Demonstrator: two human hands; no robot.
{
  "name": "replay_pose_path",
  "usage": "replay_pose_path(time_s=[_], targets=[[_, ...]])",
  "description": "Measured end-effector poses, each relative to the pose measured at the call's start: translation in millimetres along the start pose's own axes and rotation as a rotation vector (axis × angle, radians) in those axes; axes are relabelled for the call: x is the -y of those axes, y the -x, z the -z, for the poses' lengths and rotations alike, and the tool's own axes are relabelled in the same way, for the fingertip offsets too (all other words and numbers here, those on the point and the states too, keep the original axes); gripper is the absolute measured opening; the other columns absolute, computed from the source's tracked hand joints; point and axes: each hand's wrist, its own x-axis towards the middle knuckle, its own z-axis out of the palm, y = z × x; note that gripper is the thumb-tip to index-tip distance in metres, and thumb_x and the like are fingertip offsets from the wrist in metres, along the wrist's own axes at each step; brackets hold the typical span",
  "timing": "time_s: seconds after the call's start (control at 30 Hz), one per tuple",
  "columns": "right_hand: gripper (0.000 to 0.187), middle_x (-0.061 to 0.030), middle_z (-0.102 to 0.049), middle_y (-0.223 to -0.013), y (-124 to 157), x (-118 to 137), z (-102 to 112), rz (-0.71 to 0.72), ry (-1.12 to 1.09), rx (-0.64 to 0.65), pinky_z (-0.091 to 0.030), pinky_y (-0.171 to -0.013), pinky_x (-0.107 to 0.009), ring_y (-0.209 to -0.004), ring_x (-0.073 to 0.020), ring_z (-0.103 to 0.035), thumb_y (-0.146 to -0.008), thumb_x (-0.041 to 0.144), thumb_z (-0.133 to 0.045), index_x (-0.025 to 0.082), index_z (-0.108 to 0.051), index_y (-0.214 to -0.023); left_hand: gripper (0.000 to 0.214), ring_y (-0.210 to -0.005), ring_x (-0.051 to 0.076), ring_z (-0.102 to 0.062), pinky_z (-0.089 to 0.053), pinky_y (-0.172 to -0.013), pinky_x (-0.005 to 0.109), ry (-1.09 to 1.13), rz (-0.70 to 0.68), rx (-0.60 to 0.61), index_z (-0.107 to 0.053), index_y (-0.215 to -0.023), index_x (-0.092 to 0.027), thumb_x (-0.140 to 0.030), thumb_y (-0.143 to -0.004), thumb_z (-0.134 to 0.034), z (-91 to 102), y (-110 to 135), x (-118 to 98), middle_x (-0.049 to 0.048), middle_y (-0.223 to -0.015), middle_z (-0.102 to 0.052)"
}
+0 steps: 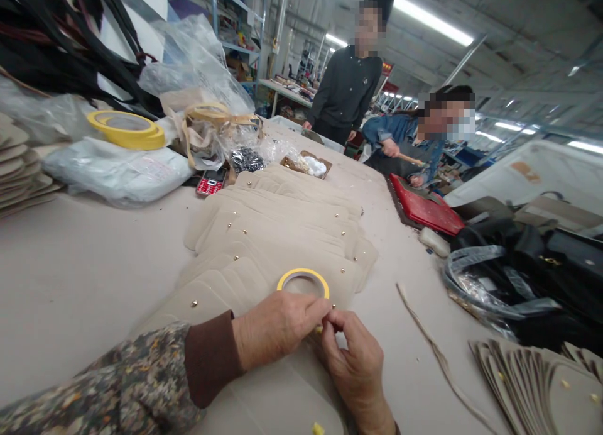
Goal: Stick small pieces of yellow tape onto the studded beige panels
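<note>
My left hand [277,325] and my right hand [355,359] meet low in the middle of the view, fingertips pinched together on a small yellow piece that looks like tape. Just beyond them lies a thin roll of yellow tape [303,281] on a fanned stack of beige leather pieces [277,234] with small gold studs. Both hands rest over the nearest beige piece. What exactly sits between the fingertips is mostly hidden.
Yellow tape rolls [127,129], plastic bags [117,168] and a red phone [210,183] lie at the back left. A second fan of beige pieces [532,378] is at the lower right, black bags [532,265] beyond it. Two people [346,89] work at the table's far end.
</note>
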Motion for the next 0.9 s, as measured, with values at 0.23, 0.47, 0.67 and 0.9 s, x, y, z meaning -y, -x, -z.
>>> replay_pose_path(time_s=[0.23,0.47,0.67,0.9], targets=[[0.012,0.0009,-0.064,-0.061,4,5,-2,-0.393,-0.211,0.006,-0.048,-0.051,-0.02,-0.051,-0.0105,-0.057,-0.084,0.023,-0.058,0.018,-0.067,-0.077,0.01,-0.061,0.017,-0.054,-0.039,-0.051,0.025,-0.145,0.109,0.059,-0.049,-0.091,-0.02,-0.01,-0.091,-0.046,-1.2,-5,-3,0.0014,-0.078,-0.057],[0.033,0.004,-0.056,-0.048,1,-12,-5,-1.118,-0.739,-0.01,-0.042,-0.039,-0.022,-0.041,-0.0106,-0.05,-0.069,0.047,-0.074,0.016,-0.063,-0.068,0.012,-0.062,0.018,-0.053,-0.04,-0.05,0.027,-0.181,-0.013,-0.039,-0.051,-0.093,-0.018,-0.014,-0.095,-0.041,-6.3,-4,-8,0.0027,-0.078,-0.056],[0.044,-0.0009,-0.063,-0.057,3,-39,5,-1.125,-0.653,0.109,-0.045,-0.045,-0.022,-0.044,-0.0103,-0.053,-0.063,0.053,-0.079,0.011,-0.071,-0.076,0.01,-0.075,0.023,-0.056,-0.047,-0.06,0.033,-0.309,0.078,0.063,-0.053,-0.086,-0.018,-0.016,-0.095,-0.049,-10.0,-9,3,0.0061,-0.084,-0.06],[0.041,0.0014,-0.06,-0.054,6,-36,1,-1.059,-0.505,0.193,-0.043,-0.043,-0.021,-0.044,-0.0099,-0.05,-0.068,0.055,-0.073,0.014,-0.069,-0.073,0.007,-0.08,0.023,-0.056,-0.047,-0.06,0.032,-0.268,0.093,0.145,-0.055,-0.088,-0.017,-0.017,-0.094,-0.053,-9.5,-9,2,0.0072,-0.086,-0.06]])
